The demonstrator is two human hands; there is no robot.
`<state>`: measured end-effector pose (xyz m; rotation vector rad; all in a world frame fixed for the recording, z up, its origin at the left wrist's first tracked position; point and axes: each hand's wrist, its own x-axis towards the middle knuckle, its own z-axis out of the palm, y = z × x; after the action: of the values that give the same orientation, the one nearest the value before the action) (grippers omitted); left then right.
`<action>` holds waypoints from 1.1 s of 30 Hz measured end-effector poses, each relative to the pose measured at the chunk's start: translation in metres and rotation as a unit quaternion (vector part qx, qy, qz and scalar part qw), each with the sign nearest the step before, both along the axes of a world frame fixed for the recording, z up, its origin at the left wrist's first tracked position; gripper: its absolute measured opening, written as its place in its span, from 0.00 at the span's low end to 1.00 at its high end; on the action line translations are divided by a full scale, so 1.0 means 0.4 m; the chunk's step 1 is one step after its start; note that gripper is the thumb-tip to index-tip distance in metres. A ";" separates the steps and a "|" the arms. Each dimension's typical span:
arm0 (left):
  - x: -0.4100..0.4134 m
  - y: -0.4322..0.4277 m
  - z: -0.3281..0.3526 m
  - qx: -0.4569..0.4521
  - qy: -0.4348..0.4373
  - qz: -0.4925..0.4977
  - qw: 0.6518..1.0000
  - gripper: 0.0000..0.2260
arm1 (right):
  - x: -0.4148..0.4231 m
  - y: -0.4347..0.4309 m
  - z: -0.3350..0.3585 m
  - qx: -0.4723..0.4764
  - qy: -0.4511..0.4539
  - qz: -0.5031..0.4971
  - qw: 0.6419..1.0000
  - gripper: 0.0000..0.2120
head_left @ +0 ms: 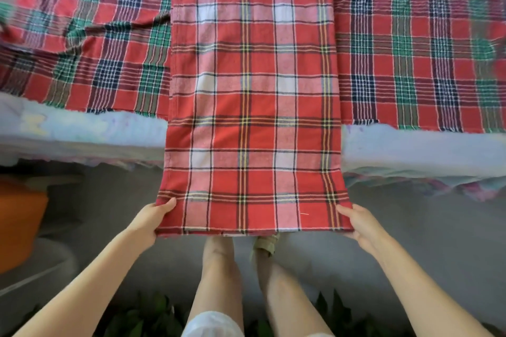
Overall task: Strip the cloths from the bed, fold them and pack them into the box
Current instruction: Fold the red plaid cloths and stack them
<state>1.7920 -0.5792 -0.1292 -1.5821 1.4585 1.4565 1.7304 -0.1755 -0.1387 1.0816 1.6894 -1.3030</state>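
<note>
Left hand (152,220) pinches near-left corner of long red-and-white plaid cloth (252,117) | right hand (361,224) pinches near-right corner | cloth pulled taut off bed edge, far part lying over red-green-navy checked sheet (410,49) on pale blue mattress (410,150)

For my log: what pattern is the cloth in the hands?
The cloth is red plaid, white squares, yellow-black lines; head view.

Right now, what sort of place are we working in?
Likely a bedroom: a pale mattress under a green-and-navy plaid sheet, a red plaid cloth draped over its edge, grey floor below.
</note>
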 end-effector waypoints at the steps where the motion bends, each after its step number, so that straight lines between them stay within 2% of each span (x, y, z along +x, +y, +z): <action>1: -0.014 -0.009 0.028 -0.005 0.002 0.011 1.000 0.10 | -0.013 0.002 0.026 0.003 0.006 -0.012 1.000 0.05; 3: -0.053 -0.027 0.099 0.008 -0.004 0.033 0.999 0.06 | -0.055 0.002 0.085 0.010 0.024 -0.042 0.999 0.05; 8: -0.172 -0.078 0.249 0.142 0.040 0.118 0.982 0.09 | -0.221 -0.012 0.245 -0.001 0.041 -0.125 0.991 0.10; 13: -0.426 -0.142 0.428 0.140 0.154 0.179 0.962 0.11 | -0.504 -0.090 0.443 -0.077 0.119 -0.200 0.969 0.14; 18: -0.738 -0.210 0.542 0.167 0.231 0.216 0.934 0.10 | -0.797 -0.181 0.572 -0.152 0.189 -0.293 0.925 0.12; 24: -1.073 -0.276 0.549 0.199 0.291 0.292 0.889 0.11 | -1.083 -0.295 0.604 -0.217 0.244 -0.354 0.877 0.13; 33: -1.467 -0.336 0.468 0.210 0.306 0.333 0.867 0.10 | -1.456 -0.345 0.505 -0.214 0.265 -0.353 0.871 0.14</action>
<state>1.2053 -0.7136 0.0582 -1.4558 0.7559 2.6549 1.1479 -0.3134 0.0635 1.1716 1.2510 -2.4990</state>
